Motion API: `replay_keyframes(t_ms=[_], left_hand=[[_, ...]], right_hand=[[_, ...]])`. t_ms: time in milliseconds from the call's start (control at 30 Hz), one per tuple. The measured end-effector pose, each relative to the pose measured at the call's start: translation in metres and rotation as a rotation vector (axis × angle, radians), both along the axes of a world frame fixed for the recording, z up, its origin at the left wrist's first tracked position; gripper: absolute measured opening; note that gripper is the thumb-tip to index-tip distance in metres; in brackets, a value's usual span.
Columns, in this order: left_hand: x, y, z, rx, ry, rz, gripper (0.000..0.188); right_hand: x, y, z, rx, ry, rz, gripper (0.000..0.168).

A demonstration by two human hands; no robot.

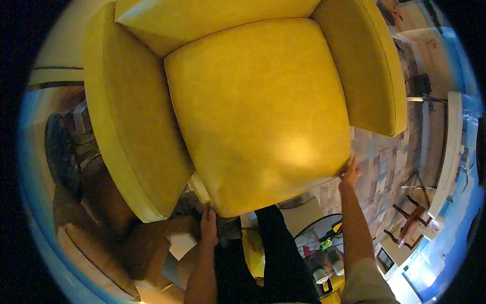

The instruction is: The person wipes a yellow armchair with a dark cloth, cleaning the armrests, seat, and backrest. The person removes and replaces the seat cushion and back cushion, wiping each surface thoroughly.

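A yellow leather-look armchair [131,106] fills the upper middle of the view, its back at the top and an armrest on either side. Its thick seat cushion [262,106] juts out past the front of the right armrest [368,76]. My left hand [209,222] grips the cushion's front left corner from below, beside a paler yellow strip [199,187] of the chair. At the front right corner, my right hand [351,176] has hold of the cushion's edge. Some fingers of both hands are hidden by the cushion.
My dark-trousered legs [275,250] stand before the chair. Brown leather furniture [98,250] sits to the left. Behind me on the right is a round table [303,243] with white cups and small items. Patchwork-pattern flooring [379,167] and a small wooden stool-like piece [412,224] lie farther right.
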State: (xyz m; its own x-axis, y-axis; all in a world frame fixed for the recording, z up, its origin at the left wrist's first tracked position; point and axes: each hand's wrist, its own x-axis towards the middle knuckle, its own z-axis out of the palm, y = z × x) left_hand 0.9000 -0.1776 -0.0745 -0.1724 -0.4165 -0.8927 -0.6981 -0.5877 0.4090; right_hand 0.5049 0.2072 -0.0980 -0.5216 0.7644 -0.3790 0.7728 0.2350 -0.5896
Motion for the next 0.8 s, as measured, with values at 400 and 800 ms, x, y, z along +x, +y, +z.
replay_keyframes(t_ms=[400,800], left_hand=[[0.001,0.0,0.026,0.119,-0.091,-0.233,0.049],[-0.059,-0.051,0.433,-0.32,0.174,-0.479,0.042]], right_hand=[[-0.01,0.03,0.07,-0.388,0.017,0.302,0.06],[-0.009,0.059,0.35,-0.197,-0.156,0.646,0.058]])
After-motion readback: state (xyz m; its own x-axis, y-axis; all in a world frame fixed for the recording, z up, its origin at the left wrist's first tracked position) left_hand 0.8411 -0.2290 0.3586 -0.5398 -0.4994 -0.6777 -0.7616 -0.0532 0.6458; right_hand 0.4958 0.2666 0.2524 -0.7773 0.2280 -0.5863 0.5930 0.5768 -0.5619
